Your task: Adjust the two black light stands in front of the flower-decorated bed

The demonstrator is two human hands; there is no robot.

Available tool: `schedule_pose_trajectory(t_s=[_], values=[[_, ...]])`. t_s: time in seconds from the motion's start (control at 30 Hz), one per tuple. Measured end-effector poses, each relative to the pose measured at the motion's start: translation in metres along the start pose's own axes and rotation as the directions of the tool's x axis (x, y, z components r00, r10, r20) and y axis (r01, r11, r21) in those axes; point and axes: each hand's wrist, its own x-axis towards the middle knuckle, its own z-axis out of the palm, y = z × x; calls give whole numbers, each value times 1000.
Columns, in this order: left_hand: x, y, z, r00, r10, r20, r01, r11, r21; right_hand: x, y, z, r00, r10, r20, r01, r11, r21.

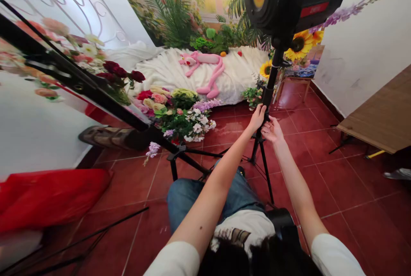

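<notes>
A black light stand [272, 76] rises in front of me, with a large black studio lamp [289, 1] on top. Around its pole, just above the tripod legs, my left hand [257, 116] is closed. My right hand [271, 130] is at the pole's collar from the right, its fingers curled at a dark knob; whether they grip it is hard to see. Beyond the stand, a pink plush toy [208, 59] lies on a white furry cloth [160, 64].
Another black stand [112, 104] slants across the left. Flowers [180, 113] stand in the middle, sunflowers [298, 45] behind the lamp. A red cloth [54, 194] lies at left, a brown board [379, 109] at right. Tripod legs spread over the red tiles [327, 186].
</notes>
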Motion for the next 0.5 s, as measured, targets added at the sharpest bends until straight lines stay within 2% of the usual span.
schedule_pose_trajectory(t_s=[0.17,0.3,0.5], values=[[-1,7,-6,997,-8,71,9,1000,-19,1,-3,-2,999,24,-42,-24,1000,-13],[-1,11,-8,996,-19,90,23,999,-36,-2,-5,-1,988,-50,-143,39,996,-76],[-2,13,-7,996,-28,81,32,999,-40,0,-11,-5,996,43,-78,-49,995,-88]])
